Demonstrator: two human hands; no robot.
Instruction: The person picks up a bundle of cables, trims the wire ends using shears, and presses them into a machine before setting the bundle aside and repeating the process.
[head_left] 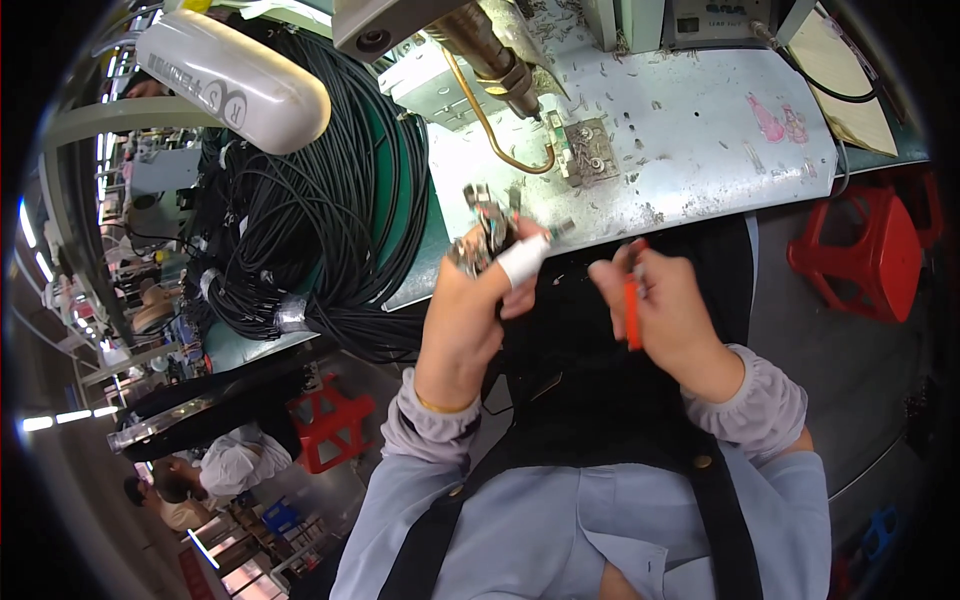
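Observation:
My left hand (455, 325) is closed round a bunch of small metal cable connectors (485, 225), just off the near edge of the metal work plate (690, 195). White tape (524, 260) wraps one of its digits. To the right, my right hand (672, 310) is closed round a small hand tool with orange-red handles (632, 315). Motion blurs its dark end, so I cannot tell what kind it is. Beyond both hands, a small metal fixture block (590, 150) sits on the plate, beneath the machine's press head (510, 80).
Coiled black cables (310, 160) cover the left of the bench. A white cylinder (235, 85) hangs above them. A bent copper-coloured tube (490, 130) reaches down beside the fixture. Metal scraps litter the plate. Red stools (865, 250) stand at right; co-workers (225, 470) sit at lower left.

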